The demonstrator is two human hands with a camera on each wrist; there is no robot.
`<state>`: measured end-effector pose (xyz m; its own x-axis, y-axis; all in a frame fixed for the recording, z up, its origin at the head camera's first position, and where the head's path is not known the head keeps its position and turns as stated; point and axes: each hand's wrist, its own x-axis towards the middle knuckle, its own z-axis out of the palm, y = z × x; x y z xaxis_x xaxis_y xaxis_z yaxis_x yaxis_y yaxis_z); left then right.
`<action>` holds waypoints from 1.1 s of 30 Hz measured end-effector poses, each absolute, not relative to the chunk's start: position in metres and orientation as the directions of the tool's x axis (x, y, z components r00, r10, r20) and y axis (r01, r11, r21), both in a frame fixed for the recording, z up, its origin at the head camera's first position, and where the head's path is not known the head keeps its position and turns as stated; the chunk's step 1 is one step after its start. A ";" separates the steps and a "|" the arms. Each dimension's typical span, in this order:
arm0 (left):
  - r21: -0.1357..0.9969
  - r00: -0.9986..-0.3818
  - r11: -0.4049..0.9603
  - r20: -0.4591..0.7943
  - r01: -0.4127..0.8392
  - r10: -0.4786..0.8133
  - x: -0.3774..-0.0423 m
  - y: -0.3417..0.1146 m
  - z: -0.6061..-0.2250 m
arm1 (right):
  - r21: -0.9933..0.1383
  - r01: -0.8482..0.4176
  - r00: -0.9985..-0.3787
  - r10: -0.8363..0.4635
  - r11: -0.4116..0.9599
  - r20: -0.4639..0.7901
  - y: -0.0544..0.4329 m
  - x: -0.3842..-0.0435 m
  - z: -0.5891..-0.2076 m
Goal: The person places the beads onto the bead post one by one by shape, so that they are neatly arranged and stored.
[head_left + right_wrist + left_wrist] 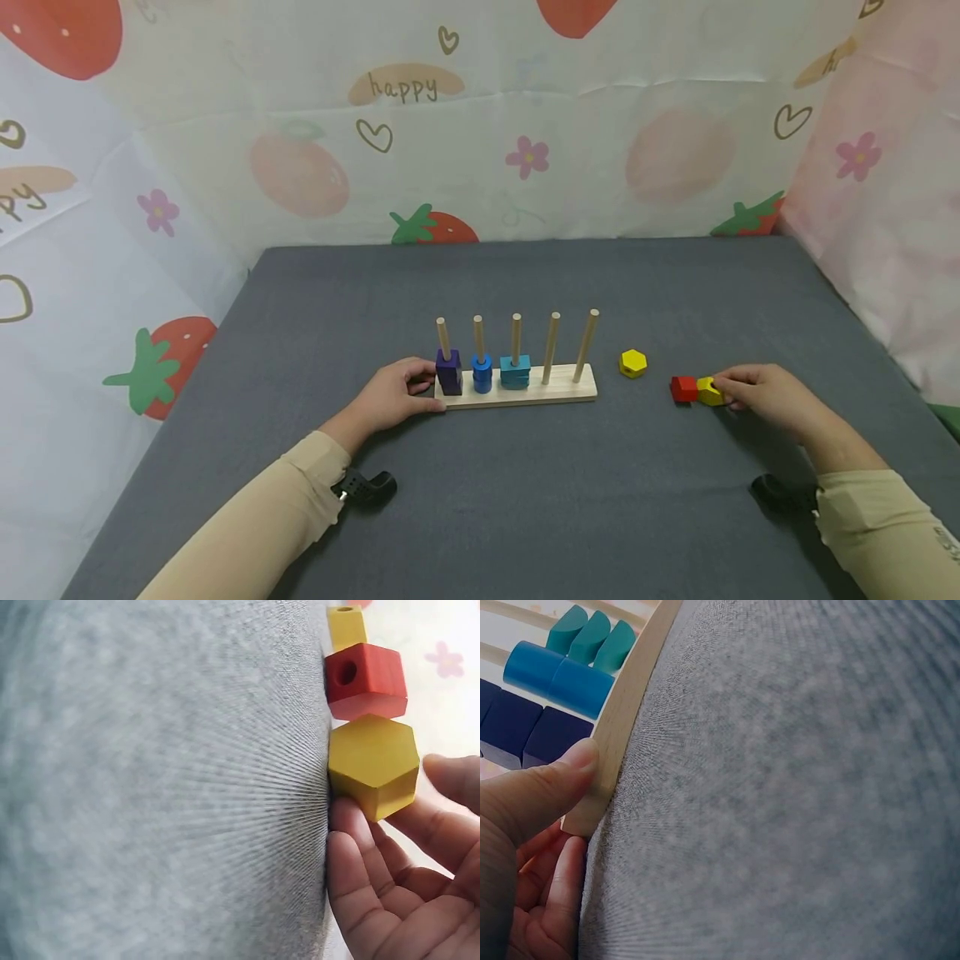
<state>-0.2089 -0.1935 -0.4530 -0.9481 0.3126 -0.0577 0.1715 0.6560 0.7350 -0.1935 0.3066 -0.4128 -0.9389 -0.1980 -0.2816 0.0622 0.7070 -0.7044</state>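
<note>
My left hand (393,390) grips the left end of a pale wooden peg board (525,395), thumb on its front edge. Its leftmost peg carries stacked purple blocks (449,372). Blue round blocks (482,373) are on the second peg, teal blocks (515,372) on the third. Two pegs on the right hold no blocks. Away to the right, my right hand (765,402) has its fingers around the near side of a yellow hexagonal block (375,761); a small gap separates the thumb from it. A red block (683,389) stands beside that yellow one.
Another yellow hexagonal block (633,363) lies between the peg board and the red block. Grey cloth (495,500) covers the table. A patterned white curtain (570,108) rises behind the far edge and at both sides.
</note>
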 end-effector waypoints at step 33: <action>0.726 -0.951 0.669 -0.070 0.158 0.300 -0.208 -0.192 -0.450 | -0.703 -0.169 -0.980 -0.192 0.691 0.046 0.216 -0.214 -0.318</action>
